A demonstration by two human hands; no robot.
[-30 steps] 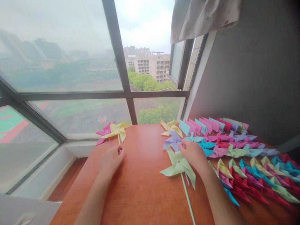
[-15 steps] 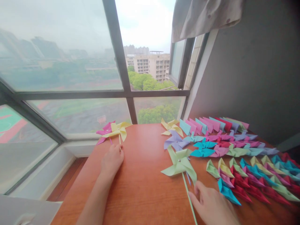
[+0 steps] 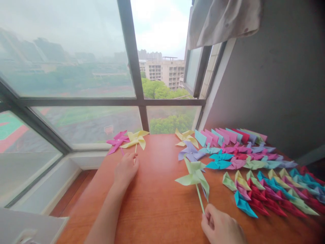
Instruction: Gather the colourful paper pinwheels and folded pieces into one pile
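My left hand (image 3: 127, 169) is closed around the stick of a yellow paper pinwheel (image 3: 136, 139) at the table's far left. Just left of that one lies a magenta pinwheel (image 3: 117, 141), its stick running toward my fingers. At the front, my right hand (image 3: 220, 222) pinches the stick of a light green pinwheel (image 3: 193, 174), whose blades stand above and left of my fingers. Behind it rest a lavender pinwheel (image 3: 191, 152) and a pale yellow pinwheel (image 3: 187, 137).
Folded paper boats (image 3: 259, 193) in several colours fill the right of the brown table (image 3: 157, 189). Rows of paper cranes (image 3: 237, 152) and folded paper pieces (image 3: 223, 136) stand behind them. A window frame (image 3: 142, 101) rises along the far edge.
My right hand has closed on the light green pinwheel's stick, and its blades have tilted. My left hand has shifted slightly right with the yellow pinwheel, drawing it away from the magenta one.
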